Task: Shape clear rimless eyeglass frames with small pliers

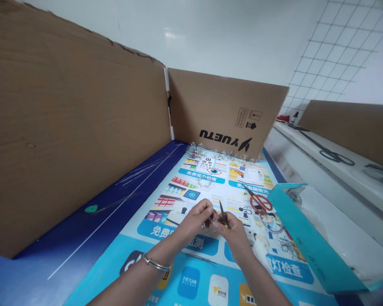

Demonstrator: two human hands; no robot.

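Observation:
My left hand (194,219) pinches a small piece of shiny wire (211,223), which is too small to make out in detail. My right hand (231,234) grips a small dark pointed tool (222,211), perhaps pliers, whose tip meets the wire. Both hands are close together above a printed paper poster (194,189) that covers the work surface. Red-handled scissors (261,204) lie on the poster to the right of my right hand. A metal bangle (156,263) circles my left wrist.
A tangled row of wire pieces (220,153) lies along the poster's far edge. Cardboard panels (83,127) stand at the left and back. A teal folder (306,238) lies at the right, beside a white shelf (338,170) holding black-handled scissors (328,151).

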